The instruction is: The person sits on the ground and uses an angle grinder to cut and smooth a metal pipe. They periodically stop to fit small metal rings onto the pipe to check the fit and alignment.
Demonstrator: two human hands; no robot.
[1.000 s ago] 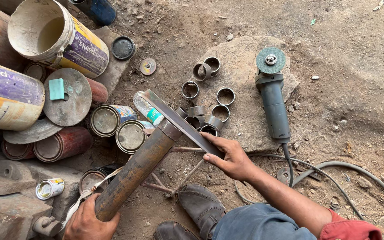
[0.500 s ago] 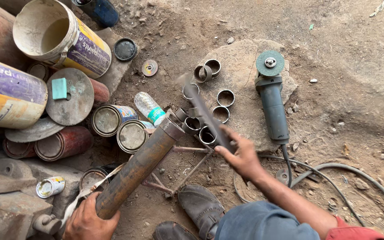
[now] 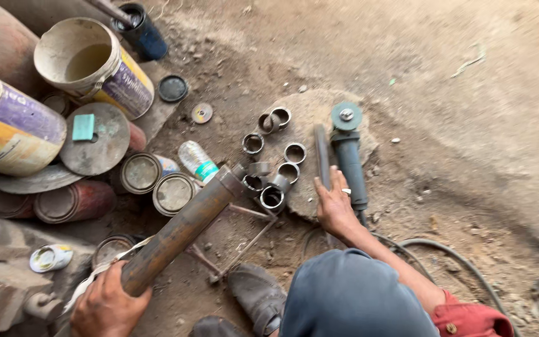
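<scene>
My left hand (image 3: 107, 302) wraps the near end of a rusty pipe (image 3: 179, 231), far end propped beside cut metal rings (image 3: 272, 171). My right hand (image 3: 334, 206) lies flat, fingers loose, on a metal strip (image 3: 322, 156) on the stone slab (image 3: 307, 118), touching the angle grinder (image 3: 349, 156). Paint cans (image 3: 92, 65) left.
</scene>
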